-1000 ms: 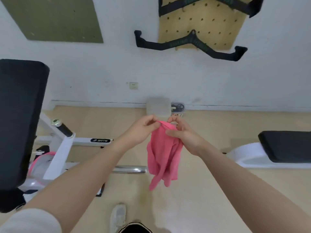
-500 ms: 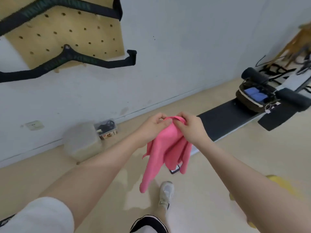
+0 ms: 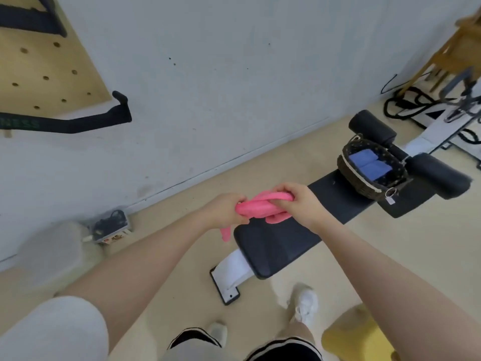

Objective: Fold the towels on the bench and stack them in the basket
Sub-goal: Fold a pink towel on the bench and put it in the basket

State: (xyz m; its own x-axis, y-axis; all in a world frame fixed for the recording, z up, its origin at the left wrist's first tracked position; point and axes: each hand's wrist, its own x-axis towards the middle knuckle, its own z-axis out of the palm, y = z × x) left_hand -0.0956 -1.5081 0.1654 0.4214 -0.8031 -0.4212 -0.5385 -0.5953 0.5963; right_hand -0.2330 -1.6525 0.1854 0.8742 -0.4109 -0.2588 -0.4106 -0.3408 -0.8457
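Note:
A pink towel [image 3: 263, 207] is bunched between both hands, just above the near end of the black bench [image 3: 281, 241]. My left hand [image 3: 225, 211] grips its left end and a short tail hangs below that hand. My right hand [image 3: 299, 201] grips its right end. At the bench's far end stands a dark wicker basket [image 3: 350, 173] with blue folded towels [image 3: 369, 165] inside.
Black foam rollers [image 3: 440, 175] sit behind the basket. A phone-like device [image 3: 226, 287] lies on the floor by the bench's white foot. A yellow object [image 3: 351, 337] is at lower right. A box [image 3: 112, 227] and a grey block stand by the wall. Cables lie at far right.
The view has swung right and down to the bench and basket. The pink towel, hanging long before, is now gathered into a short bunch between both hands over the bench.

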